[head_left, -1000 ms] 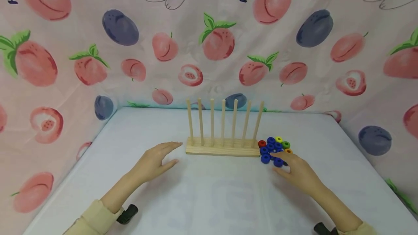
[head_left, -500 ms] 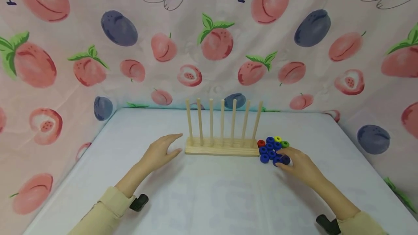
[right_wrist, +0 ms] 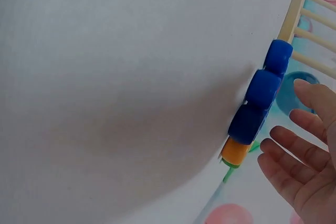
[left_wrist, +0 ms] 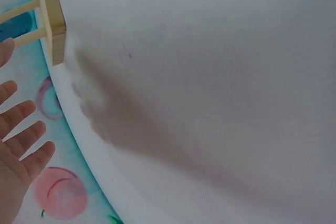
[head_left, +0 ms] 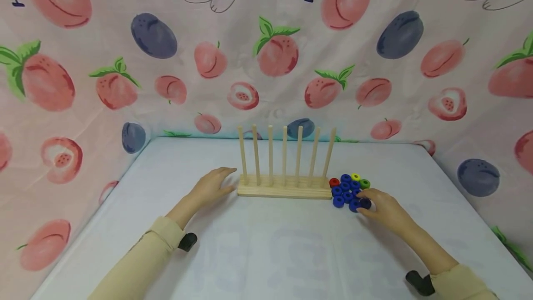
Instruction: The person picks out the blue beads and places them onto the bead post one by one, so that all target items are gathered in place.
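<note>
A wooden stand (head_left: 284, 192) with a row of several upright bare pegs is on the white table. At its right end lies a cluster of ring beads (head_left: 338, 202), mostly blue, with a red (head_left: 334, 183), a yellow (head_left: 355, 177) and a green one (head_left: 365, 184). My right hand (head_left: 387, 209) hovers at the cluster's right side, fingers spread and holding nothing in the right wrist view; an orange bead (right_wrist: 233, 151) shows there below blue ones. Beside the stand's left end, my left hand (head_left: 208, 188) has extended, parted fingers and holds nothing.
Behind the table (head_left: 266, 244) hangs a fruit-print cloth (head_left: 250, 59), which also covers the sides. A black wrist device (head_left: 188, 241) is worn on the left arm, another (head_left: 419, 283) on the right.
My left hand has moved forward and slightly right, closer to the stand. My right hand has shifted a little right, uncovering more blue beads. The stand and beads look unmoved.
</note>
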### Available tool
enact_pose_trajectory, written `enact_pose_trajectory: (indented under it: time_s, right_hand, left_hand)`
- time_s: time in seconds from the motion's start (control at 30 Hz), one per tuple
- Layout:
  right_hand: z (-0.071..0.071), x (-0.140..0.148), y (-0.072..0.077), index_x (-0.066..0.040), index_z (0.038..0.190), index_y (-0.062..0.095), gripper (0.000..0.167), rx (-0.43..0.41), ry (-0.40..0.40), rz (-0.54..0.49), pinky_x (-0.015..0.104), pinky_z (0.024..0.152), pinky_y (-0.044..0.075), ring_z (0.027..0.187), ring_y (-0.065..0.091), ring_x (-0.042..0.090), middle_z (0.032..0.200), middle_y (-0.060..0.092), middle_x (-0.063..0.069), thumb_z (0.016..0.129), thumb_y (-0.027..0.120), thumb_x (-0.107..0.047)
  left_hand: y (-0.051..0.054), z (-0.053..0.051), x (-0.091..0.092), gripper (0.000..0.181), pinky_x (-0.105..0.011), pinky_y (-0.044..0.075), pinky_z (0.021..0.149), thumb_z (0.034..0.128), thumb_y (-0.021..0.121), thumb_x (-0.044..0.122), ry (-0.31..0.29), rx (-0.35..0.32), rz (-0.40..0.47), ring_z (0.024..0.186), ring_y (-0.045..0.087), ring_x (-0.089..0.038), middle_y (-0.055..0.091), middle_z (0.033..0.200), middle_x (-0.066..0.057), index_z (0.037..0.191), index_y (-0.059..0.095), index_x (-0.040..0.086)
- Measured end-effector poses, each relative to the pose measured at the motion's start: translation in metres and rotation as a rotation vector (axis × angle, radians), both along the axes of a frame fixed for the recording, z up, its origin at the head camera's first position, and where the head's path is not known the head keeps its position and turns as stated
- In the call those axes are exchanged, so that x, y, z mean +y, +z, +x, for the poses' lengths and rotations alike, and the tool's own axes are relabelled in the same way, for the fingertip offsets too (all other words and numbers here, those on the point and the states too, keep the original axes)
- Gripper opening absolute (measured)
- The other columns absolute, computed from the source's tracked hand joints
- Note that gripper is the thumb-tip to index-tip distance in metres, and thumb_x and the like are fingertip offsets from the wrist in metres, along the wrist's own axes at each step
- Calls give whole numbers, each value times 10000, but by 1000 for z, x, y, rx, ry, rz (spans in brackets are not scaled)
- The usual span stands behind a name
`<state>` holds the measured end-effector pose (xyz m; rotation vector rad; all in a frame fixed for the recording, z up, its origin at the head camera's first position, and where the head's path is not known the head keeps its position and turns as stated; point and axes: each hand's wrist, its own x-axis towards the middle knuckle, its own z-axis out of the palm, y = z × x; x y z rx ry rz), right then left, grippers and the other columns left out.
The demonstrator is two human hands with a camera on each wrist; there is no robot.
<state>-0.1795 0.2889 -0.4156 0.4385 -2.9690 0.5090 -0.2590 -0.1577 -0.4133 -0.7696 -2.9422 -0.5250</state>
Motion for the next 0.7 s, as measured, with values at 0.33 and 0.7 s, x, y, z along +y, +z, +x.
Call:
enact_pose_trajectory:
  time_s: [0.33,0.7]
  right_hand:
    - [-3,3,0,48,1004,662,302,-5,26,-9,520,845,518,982,624,397,1025,670,210,777,752,-129]
    - [-5,4,-2,51,964,659,286,15,42,19,507,833,527,954,634,384,986,674,199,749,769,-101]
  left_hand:
    - [-10,-20,1,603,-547,282,1123,928,587,324,-50,-150,28,1348,351,-423,382,1453,-252,1418,395,28]
    - [-23,-23,4,721,-556,231,1144,910,574,441,-115,-236,-69,1423,215,-393,260,1545,-159,1465,321,57]
